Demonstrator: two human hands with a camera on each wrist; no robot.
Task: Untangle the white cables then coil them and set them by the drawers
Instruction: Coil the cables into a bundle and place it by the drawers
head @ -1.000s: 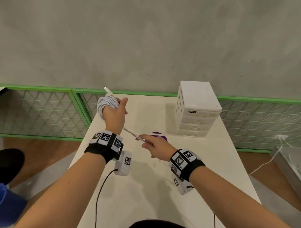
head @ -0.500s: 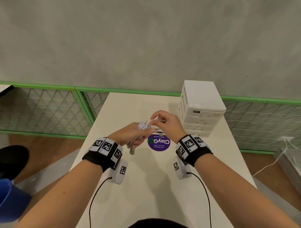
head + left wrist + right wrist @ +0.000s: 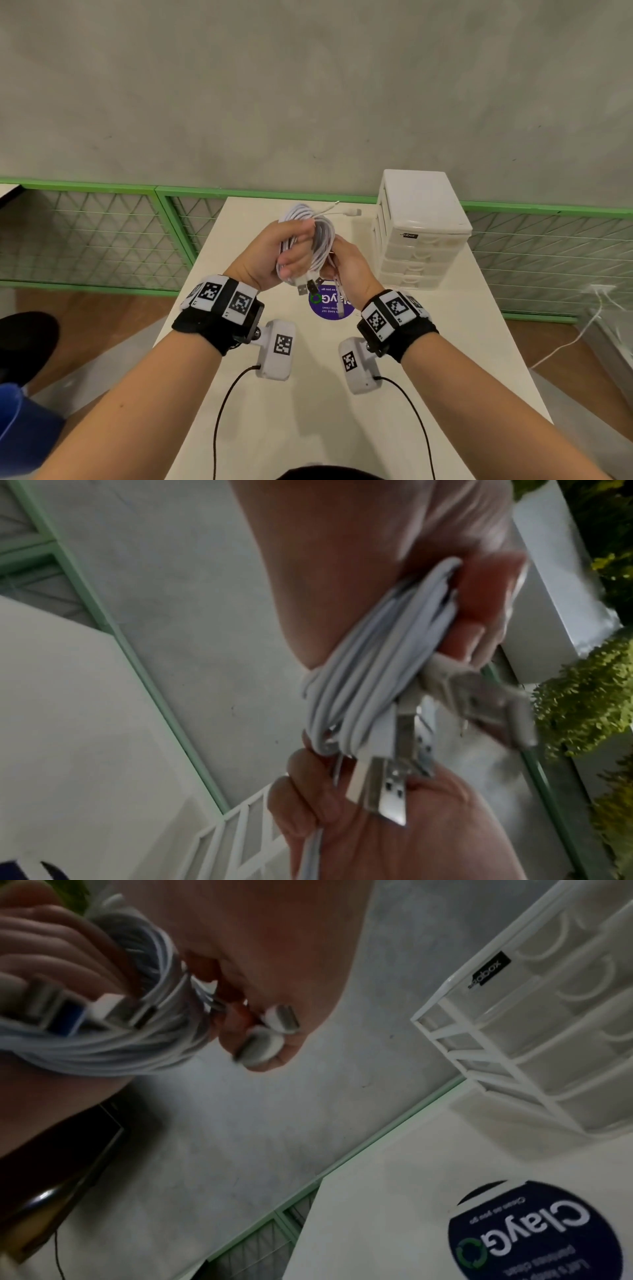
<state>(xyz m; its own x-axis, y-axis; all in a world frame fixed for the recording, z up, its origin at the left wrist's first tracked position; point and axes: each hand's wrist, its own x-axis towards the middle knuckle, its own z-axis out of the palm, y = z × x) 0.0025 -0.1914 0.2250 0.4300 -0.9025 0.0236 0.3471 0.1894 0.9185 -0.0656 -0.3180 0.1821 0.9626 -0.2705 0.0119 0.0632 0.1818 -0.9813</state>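
Hands are raised side by side above the far half of the white rectangular table (image 3: 428, 342), wrists bent back and palms turned toward each other. The left hand (image 3: 270, 255) is curled around the coiled bundle of white cables (image 3: 317, 240), with the loops wrapped over its fingers and the thumb closed against the near side of the coil. The right hand (image 3: 349, 263) is held against the bundle's right side, its fingers closed on strands at the lower end; in the right wrist view two small white connector ends (image 3: 274, 1031) are seen pinched at its fingertips.

The coil is held in the air, clear of the tabletop, just left of the white plastic drawer unit (image 3: 421, 233) and apart from it. Its long axis runs roughly away from the person, tilted upward at the far end. Two loose cable tails with small plugs (image 3: 352, 212) are directed from the far end toward the drawers. At the near, lower end, silver USB plugs (image 3: 303, 287) hang downward; the same metal plugs (image 3: 387, 788) are shown close up in the left wrist view, pointing toward the right palm.

Below the hands a round purple sticker with white lettering (image 3: 330, 305) lies flat on the table. Black straps with square-patterned markers are worn on both wrists.
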